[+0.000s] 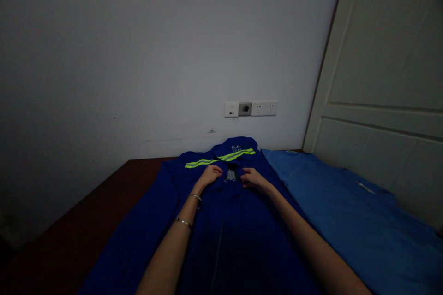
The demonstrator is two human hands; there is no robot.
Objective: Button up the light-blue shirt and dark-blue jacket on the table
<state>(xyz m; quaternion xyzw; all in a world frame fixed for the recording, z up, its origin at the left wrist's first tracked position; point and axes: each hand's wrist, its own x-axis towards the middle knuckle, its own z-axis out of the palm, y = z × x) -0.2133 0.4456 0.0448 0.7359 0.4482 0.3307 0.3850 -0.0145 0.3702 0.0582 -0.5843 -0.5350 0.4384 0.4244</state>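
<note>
**Blue jacket [238,226] laid flat, two hands at its upper front**

Dim light. Jacket lies spread on a dark red-brown table [114,189], top end towards the wall [145,55] at twelve o'clock, body running down to six. Taking the small pale-printed patch [230,174] as the dial's centre: left hand [212,175] at nine, fingers curled inward; right hand [254,178] at three, fingers bent, tips turned to the patch. Cannot tell from here whether either pinches cloth.

Reflective strip [202,163] runs from ten o'clock across to one. Lighter blue cloth [332,212] lies alongside, at four.

Handling, my reading: light for its spread, soft, limp, nothing fragile. Fabric probably creases readily and slumps if lifted at one point; the strip may be a touch stiffer. Best holds: both front edges beside the patch, or the shoulders at ten and two, taken evenly. Left sleeve area, towards eight, likely trails.
</note>
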